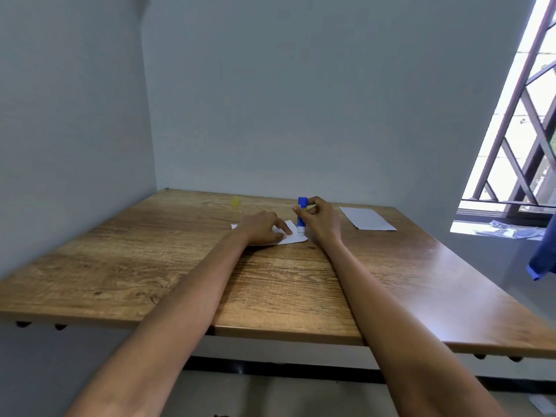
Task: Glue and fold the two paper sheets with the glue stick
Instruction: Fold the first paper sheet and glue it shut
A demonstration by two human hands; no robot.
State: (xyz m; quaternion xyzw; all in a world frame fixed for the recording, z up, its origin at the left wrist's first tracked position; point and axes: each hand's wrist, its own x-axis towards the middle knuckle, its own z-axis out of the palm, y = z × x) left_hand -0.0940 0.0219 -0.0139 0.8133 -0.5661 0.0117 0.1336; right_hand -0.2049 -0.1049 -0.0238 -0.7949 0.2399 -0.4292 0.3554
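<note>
A small white paper sheet (293, 236) lies near the middle of the wooden table (150, 266). My left hand (263, 227) rests flat on it, fingers spread, covering most of it. My right hand (320, 219) grips a blue glue stick (301, 215) upright, its white tip touching the sheet's right edge. A second white sheet (367, 218) lies flat on the table to the right, apart from both hands. The yellow cap (235, 201) stands at the table's far side, left of the hands.
Walls close off the table on the left and at the back. A barred window (517, 130) is at the right, with a blue cloth (543, 260) hanging below it past the table's right edge.
</note>
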